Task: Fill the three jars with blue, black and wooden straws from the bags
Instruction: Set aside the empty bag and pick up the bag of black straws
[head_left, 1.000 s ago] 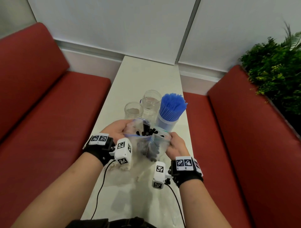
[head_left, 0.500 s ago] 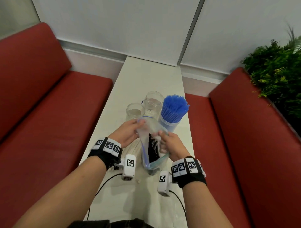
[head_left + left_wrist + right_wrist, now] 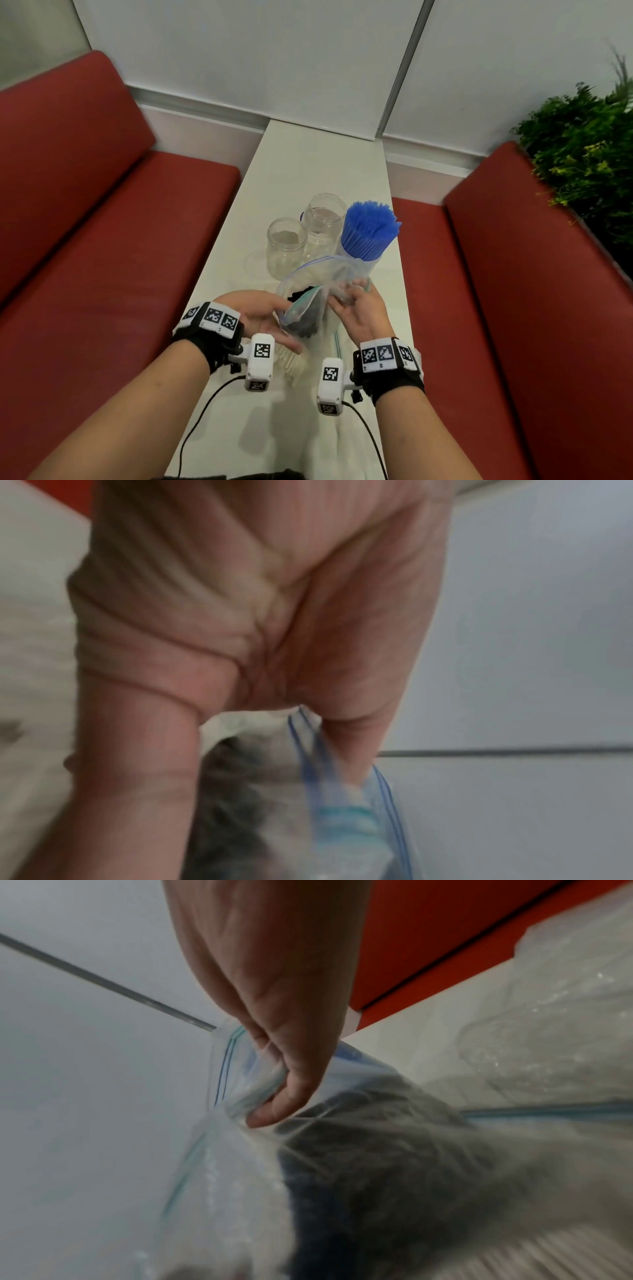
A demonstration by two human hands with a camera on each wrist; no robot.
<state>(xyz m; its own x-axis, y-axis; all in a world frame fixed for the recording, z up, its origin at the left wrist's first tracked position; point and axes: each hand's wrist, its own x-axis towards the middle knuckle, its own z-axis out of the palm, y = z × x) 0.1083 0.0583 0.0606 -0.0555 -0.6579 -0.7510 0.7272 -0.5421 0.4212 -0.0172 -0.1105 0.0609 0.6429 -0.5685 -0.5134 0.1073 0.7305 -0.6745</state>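
A clear zip bag (image 3: pixel 318 277) with black straws (image 3: pixel 303 325) hangs between my hands above the white table (image 3: pixel 308 164). My right hand (image 3: pixel 346 296) pinches its rim, the thumb (image 3: pixel 291 1091) pressed on the plastic. My left hand (image 3: pixel 279 320), palm turned up, holds the opposite rim (image 3: pixel 308 750) by the thumb, with the fingers stretched under the bag. Behind the bag stand two empty glass jars (image 3: pixel 286 246) (image 3: pixel 325 219) and a third jar packed with blue straws (image 3: pixel 370 229). Wooden straws (image 3: pixel 291 363) lie under my left hand.
Red bench seats (image 3: pixel 102 240) (image 3: pixel 513 274) flank the narrow table. A green plant (image 3: pixel 582 154) stands at the far right. A crumpled empty clear bag (image 3: pixel 548 1015) lies on the table near my right wrist.
The bag's mouth has been pulled wider and tipped toward the jars. My left hand dropped from the bag's far top edge to its near side and turned palm up.
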